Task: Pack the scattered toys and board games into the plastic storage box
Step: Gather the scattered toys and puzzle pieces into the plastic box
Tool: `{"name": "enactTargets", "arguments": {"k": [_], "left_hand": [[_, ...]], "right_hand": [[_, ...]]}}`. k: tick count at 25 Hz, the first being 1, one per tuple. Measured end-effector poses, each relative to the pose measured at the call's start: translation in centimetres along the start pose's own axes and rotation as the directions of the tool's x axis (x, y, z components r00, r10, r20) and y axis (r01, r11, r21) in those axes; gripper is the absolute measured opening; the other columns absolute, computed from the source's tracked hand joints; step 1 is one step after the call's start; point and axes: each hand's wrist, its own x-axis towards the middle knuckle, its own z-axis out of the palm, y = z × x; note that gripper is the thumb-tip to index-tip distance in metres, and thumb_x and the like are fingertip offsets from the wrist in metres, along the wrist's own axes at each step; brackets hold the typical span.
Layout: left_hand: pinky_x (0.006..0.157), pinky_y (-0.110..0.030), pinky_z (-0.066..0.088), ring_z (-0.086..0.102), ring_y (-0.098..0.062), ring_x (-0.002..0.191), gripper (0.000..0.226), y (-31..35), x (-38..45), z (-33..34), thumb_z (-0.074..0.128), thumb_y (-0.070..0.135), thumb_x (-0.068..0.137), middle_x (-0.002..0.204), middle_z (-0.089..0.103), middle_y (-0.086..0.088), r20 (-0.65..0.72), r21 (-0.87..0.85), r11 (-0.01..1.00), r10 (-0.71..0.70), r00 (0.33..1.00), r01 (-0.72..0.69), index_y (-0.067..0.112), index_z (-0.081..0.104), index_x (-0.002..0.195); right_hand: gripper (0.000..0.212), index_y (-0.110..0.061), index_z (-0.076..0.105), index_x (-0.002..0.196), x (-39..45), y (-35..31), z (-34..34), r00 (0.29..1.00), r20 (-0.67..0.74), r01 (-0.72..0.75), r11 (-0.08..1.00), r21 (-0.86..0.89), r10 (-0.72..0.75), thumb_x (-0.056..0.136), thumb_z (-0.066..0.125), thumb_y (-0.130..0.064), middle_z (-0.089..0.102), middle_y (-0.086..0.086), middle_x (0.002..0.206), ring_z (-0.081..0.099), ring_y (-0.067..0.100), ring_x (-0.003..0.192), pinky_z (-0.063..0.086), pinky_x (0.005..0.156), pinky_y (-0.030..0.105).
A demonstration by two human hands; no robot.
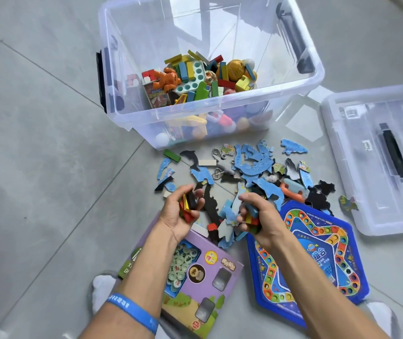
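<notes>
Blocks [187, 209] half hidden inside curled left hand [182, 211], colours only partly legible; same for blocks [253, 217] clutched in right hand [260, 217]. Both grips closed around small bundles, held just above puzzle pieces [252, 165] strewn on floor [49, 143]. Clear storage box [293, 92] beyond, partly filled with toys. Lid [376, 152] at right, cut off by frame edge. Purple game box [203, 272] under left forearm, blue game board [318, 265] under right.
</notes>
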Motion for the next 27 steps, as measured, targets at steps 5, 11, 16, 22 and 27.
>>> {"name": "enactTargets", "arguments": {"k": [5, 11, 16, 22, 27], "left_hand": [[0.063, -0.024, 0.047, 0.063, -0.018, 0.085, 0.025, -2.4, -1.2, -1.0, 0.071, 0.013, 0.078, 0.101, 0.062, 0.003, 0.075, 0.982, -0.189, 0.279, 0.957, -0.022, 0.027, 0.066, 0.099], [0.072, -0.038, 0.046, 0.062, -0.034, 0.095, 0.021, -3.4, -0.3, 0.3, 0.061, 0.006, 0.082, 0.110, 0.051, -0.010, 0.246, 0.784, -0.614, 0.180, 0.953, -0.087, 0.014, 0.063, 0.102], [0.068, -0.035, 0.044, 0.062, -0.028, 0.087, 0.008, -4.1, 0.2, -0.5, 0.063, 0.017, 0.085, 0.099, 0.053, -0.005, 0.355, 0.806, -0.563, 0.210, 0.911, -0.184, 0.014, 0.056, 0.089], [0.051, -0.021, 0.044, 0.061, -0.011, 0.058, 0.019, -1.4, 1.5, -1.9, 0.073, 0.026, 0.073, 0.081, 0.071, -0.001, -0.123, 0.866, 0.497, 0.326, 0.937, -0.060, 0.021, 0.069, 0.091], [0.036, -0.016, 0.031, 0.049, -0.012, 0.045, 0.023, -0.8, 0.9, -1.6, 0.059, 0.013, 0.088, 0.068, 0.065, -0.010, -0.118, 0.295, 0.955, 0.074, 0.990, -0.036, 0.010, 0.067, 0.108]], "right_hand": [[0.003, -0.014, 0.065, 0.088, -1.3, 3.1, -0.1, 0.978, -0.062, 0.125, 0.798, -0.590, -0.199, 0.089, 0.067, -0.016, 0.060, 0.002, 0.070, 0.054, 0.016, 0.054, 0.042, 0.045, 0.026], [0.017, -0.017, 0.063, 0.102, 1.6, 2.0, 2.0, 0.805, 0.320, 0.219, -0.252, -0.943, -0.500, 0.091, 0.050, -0.014, 0.055, 0.003, 0.103, 0.063, 0.033, 0.077, 0.044, 0.058, 0.038], [0.017, -0.015, 0.064, 0.096, 3.9, 0.2, 1.7, 0.852, 0.423, 0.238, -0.493, -0.837, -0.307, 0.090, 0.049, -0.009, 0.057, 0.004, 0.099, 0.063, 0.030, 0.071, 0.039, 0.049, 0.034], [0.032, -0.019, 0.058, 0.114, 4.5, -0.3, 1.1, 0.846, 0.515, 0.377, -0.529, -0.760, -0.137, 0.086, 0.051, -0.006, 0.047, 0.004, 0.107, 0.060, 0.029, 0.072, 0.039, 0.051, 0.034], [0.026, -0.019, 0.059, 0.111, 4.9, -0.4, 0.4, 0.820, 0.564, 0.398, -0.614, -0.682, -0.095, 0.089, 0.051, -0.008, 0.048, 0.004, 0.108, 0.053, 0.026, 0.061, 0.037, 0.049, 0.036]]}}
